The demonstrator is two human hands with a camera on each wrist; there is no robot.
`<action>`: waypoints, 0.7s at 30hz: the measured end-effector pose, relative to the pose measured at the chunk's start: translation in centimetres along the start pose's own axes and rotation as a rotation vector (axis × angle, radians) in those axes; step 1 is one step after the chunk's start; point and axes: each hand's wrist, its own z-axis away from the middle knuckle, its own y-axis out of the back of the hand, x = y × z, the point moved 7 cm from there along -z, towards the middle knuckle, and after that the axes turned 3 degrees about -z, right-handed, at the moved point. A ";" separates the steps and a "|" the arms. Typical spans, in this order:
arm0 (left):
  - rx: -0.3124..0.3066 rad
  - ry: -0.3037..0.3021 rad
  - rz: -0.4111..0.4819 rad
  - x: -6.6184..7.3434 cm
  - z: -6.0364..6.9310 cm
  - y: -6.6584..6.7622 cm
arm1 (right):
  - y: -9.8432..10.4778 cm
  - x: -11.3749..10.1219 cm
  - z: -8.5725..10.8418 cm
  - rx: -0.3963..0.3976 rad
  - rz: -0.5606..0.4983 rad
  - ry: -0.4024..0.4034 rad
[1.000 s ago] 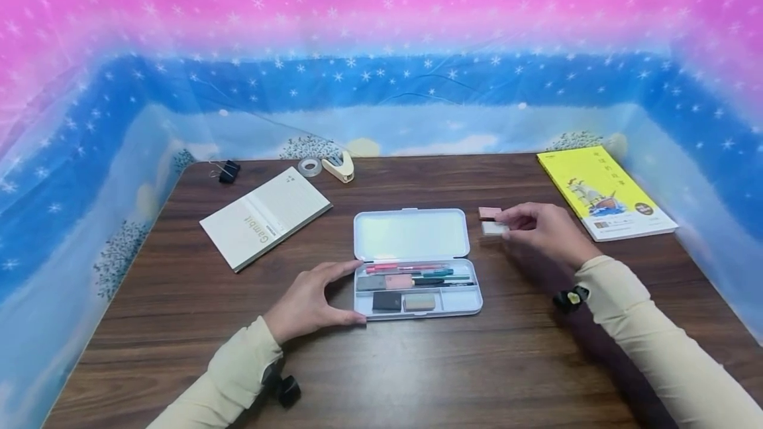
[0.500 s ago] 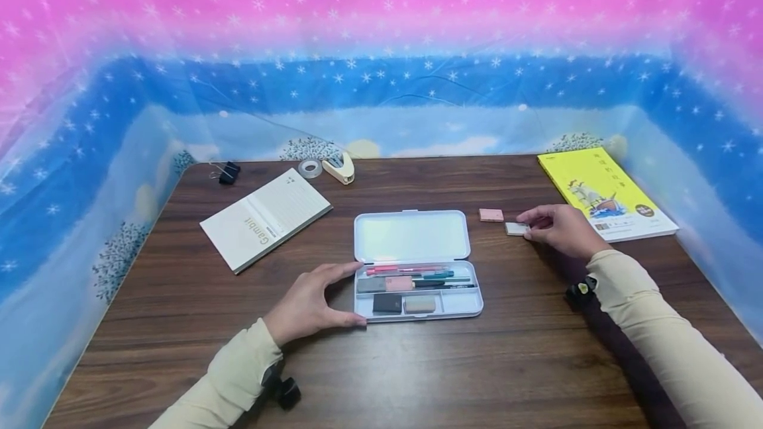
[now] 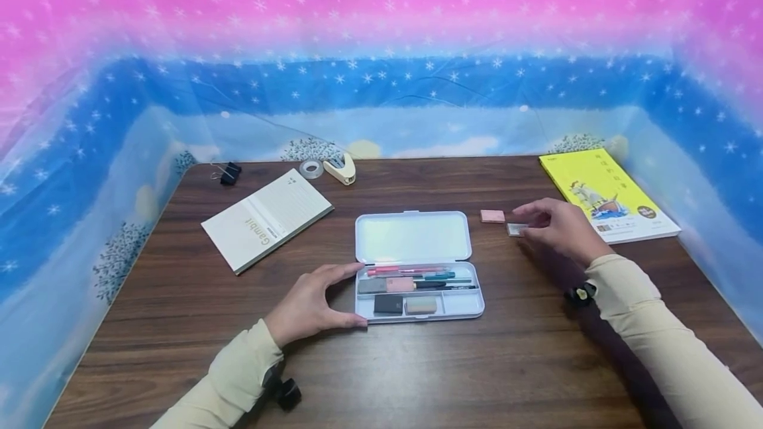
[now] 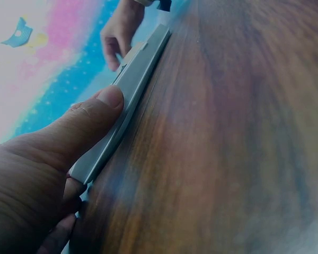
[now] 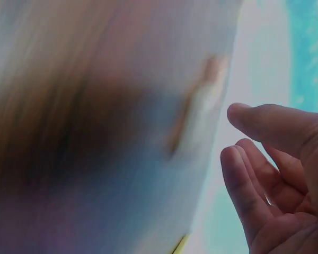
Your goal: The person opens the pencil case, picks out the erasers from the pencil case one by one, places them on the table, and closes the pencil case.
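An opened white pencil case (image 3: 461,306) lies mid-table, its lid folded back. Pens (image 3: 441,276), a pink-and-grey block (image 3: 399,285), a black block (image 3: 388,304) and a beige block (image 3: 420,305) sit inside. My left hand (image 3: 310,303) holds the case's left end between thumb and fingers; in the left wrist view the thumb (image 4: 95,116) presses its side. My right hand (image 3: 560,230) hovers by a small white eraser-like block (image 3: 515,230), partly behind the fingers. In the right wrist view its fingers (image 5: 244,185) are apart, holding nothing. A pink block (image 3: 492,216) lies just left of the white one.
A yellow book (image 3: 608,194) lies at the back right, near my right hand. At the back left are a cream notebook (image 3: 268,220), a black binder clip (image 3: 230,173), a tape roll (image 3: 311,169) and a cream stapler (image 3: 341,169). A patterned cloth (image 3: 381,85) hangs behind the table.
My right hand has moved the white block rightward, away from the pink one, then let it go and lifted slightly. The left hand has stayed on the pencil case.
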 end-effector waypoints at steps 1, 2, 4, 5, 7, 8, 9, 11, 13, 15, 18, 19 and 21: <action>-0.001 0.002 0.001 0.0 0.0 0.0 | -0.3 -1.2 0.2 0.005 -0.013 0.017; -0.002 0.004 0.002 0.0 0.0 -0.1 | -0.7 -2.5 0.5 0.005 -0.027 0.037; -0.003 0.009 0.005 0.0 0.1 -0.1 | -1.9 -5.4 1.0 -0.009 -0.058 0.083; -0.002 0.010 0.005 0.0 0.1 -0.1 | -2.7 -6.9 1.2 -0.029 -0.079 0.114; -0.002 0.012 0.006 0.0 0.1 -0.1 | -4.4 -9.7 1.9 -0.075 -0.109 0.194; -0.002 0.012 0.006 0.0 0.1 -0.1 | -5.3 -11.0 2.3 -0.104 -0.122 0.238; -0.003 0.011 0.007 0.0 0.1 -0.1 | -6.2 -12.1 2.7 -0.137 -0.130 0.279; -0.005 0.010 0.008 0.0 0.1 -0.2 | -7.8 -13.9 3.6 -0.201 -0.127 0.354; -0.009 0.009 0.012 0.0 0.1 -0.3 | -9.2 -14.9 4.3 -0.252 -0.105 0.400; -0.013 0.012 0.017 0.0 0.1 -0.3 | -10.3 -15.4 4.9 -0.294 -0.071 0.416; -0.016 0.016 0.021 0.0 0.1 -0.3 | -11.3 -15.7 5.4 -0.317 -0.028 0.417; -0.016 0.018 0.021 0.0 0.1 -0.2 | -11.4 -15.7 5.5 -0.317 -0.017 0.419; -0.016 0.020 0.020 -0.1 0.2 -0.2 | -11.6 -15.7 5.5 -0.311 -0.003 0.414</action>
